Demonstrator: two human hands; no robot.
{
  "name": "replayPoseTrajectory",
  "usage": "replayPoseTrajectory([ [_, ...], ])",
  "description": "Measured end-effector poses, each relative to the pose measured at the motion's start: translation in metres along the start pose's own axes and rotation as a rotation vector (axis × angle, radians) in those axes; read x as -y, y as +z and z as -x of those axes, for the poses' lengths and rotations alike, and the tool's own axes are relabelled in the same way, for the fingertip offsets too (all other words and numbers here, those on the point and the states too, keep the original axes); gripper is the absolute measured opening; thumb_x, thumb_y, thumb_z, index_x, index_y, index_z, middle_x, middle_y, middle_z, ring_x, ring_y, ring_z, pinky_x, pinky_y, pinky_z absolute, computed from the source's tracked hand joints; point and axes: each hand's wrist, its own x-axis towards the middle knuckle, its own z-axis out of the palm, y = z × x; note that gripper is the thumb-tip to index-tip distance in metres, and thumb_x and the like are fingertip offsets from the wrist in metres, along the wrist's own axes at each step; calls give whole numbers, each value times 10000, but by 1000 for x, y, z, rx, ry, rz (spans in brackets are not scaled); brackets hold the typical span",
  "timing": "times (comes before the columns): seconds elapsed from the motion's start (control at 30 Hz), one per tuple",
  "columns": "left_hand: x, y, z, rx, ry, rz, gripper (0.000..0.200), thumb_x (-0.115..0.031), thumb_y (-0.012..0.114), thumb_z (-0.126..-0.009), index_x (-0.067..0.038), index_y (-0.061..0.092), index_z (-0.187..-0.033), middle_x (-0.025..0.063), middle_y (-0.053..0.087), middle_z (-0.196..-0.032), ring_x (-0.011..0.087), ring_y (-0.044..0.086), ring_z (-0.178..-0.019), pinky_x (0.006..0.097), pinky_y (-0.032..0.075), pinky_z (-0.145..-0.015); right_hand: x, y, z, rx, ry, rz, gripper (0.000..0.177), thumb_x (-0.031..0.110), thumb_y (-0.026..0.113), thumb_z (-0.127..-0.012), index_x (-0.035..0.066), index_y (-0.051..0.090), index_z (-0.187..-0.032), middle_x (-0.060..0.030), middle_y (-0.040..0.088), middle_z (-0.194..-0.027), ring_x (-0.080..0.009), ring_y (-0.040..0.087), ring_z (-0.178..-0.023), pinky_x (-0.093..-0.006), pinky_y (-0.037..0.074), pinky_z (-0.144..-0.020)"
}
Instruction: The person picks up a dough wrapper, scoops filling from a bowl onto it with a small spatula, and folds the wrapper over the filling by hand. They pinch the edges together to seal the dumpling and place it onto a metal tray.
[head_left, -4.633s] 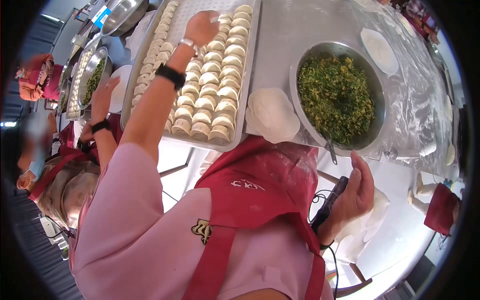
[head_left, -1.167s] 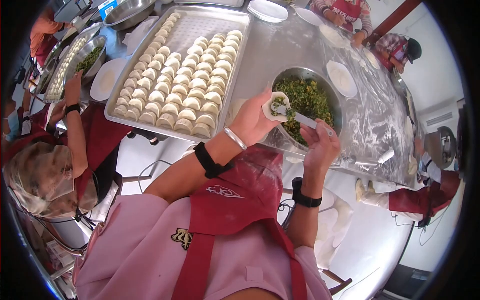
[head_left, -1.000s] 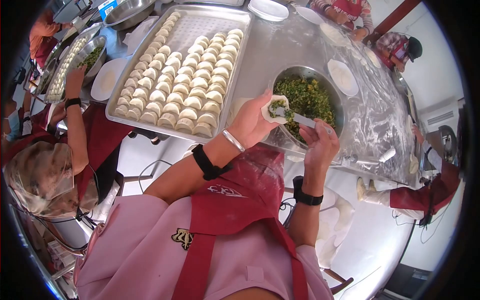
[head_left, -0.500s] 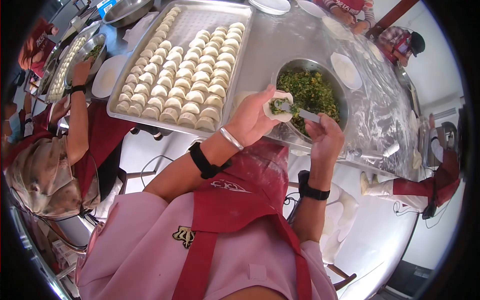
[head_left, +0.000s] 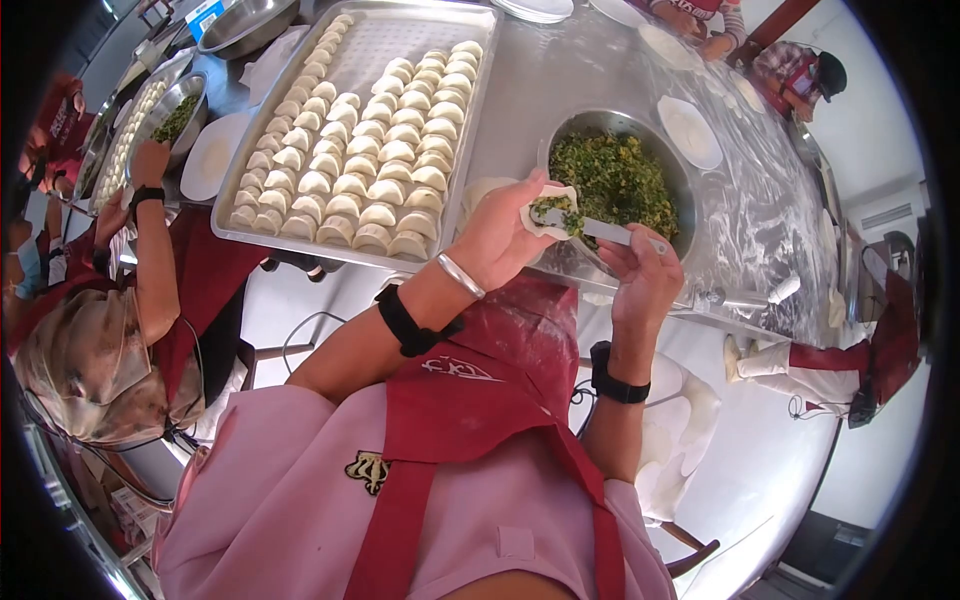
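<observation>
My left hand point(head_left: 503, 232) cups a round dumpling wrapper point(head_left: 538, 222), with chopped green filling point(head_left: 552, 208) lying on it. In my right hand point(head_left: 643, 271) is the handle of a flat metal spatula point(head_left: 608, 232); its tip rests in the filling on the wrapper. The fingers of that hand are closed round the handle. Just behind both hands stands a metal bowl point(head_left: 686, 235) of green and yellow chopped filling point(head_left: 615, 175). Left of my left hand is a large metal tray point(head_left: 375, 50) with rows of folded dumplings point(head_left: 362, 185).
A white oval plate point(head_left: 690, 132) lies right of the bowl on the floury metal table point(head_left: 745, 210). A rolling pin point(head_left: 750, 298) is near the table's front edge. At left a co-worker's hand point(head_left: 150, 165) is beside another filling bowl point(head_left: 205, 105). Other people stand around the table.
The spatula and my right hand have shifted slightly left, and the filling now sits nearer the wrapper's right edge. The co-worker's hand at left has moved down from the bowl.
</observation>
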Motion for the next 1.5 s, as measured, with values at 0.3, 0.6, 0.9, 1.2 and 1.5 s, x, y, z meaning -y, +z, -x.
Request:
replayPoseTrajectory([
  [0.3,-7,1,6,-22,-6,16,384,-283,417,-1061,31,486,-1270,144,563,-1269,250,553,-1195,402,443,-1063,7,-23,8,-38,-417,587,143,73,629,-925,-27,670,-1018,-140,705,-914,-225,711,-789,-321,572,-705],
  [0.6,-8,15,13,48,-22,42,381,-265,434,-1056,39,477,-1282,148,551,-1284,257,541,-1210,413,432,-1075,13,0,30,304,-732,1021,378,31,743,-758,87,691,-1128,-146,644,-1240,-341,534,-1266,-425,463,-1012],
  [0.9,-6,48,42,102,-1,-105,282,-167,575,-986,-6,581,-1217,67,603,-1170,156,590,-1043,332,493,-922,17,22,30,301,-925,758,247,-9,755,-734,47,711,-970,-133,660,-1239,-373,534,-1267,-434,478,-991],
  [1.2,-9,54,53,54,222,-1031,423,-166,621,-970,44,548,-1330,30,646,-1098,61,585,-964,223,493,-838,22,40,30,167,-847,686,124,-20,700,-801,25,700,-917,-146,693,-1164,-342,583,-1224,-401,501,-955],
  [1.5,5,41,37,88,391,-564,406,-106,573,-988,72,508,-1348,117,636,-1205,163,631,-1062,323,519,-973,14,55,31,78,-630,394,308,-51,690,-833,-45,656,-1139,-188,629,-1284,-295,572,-1240,-381,470,-1015],
])
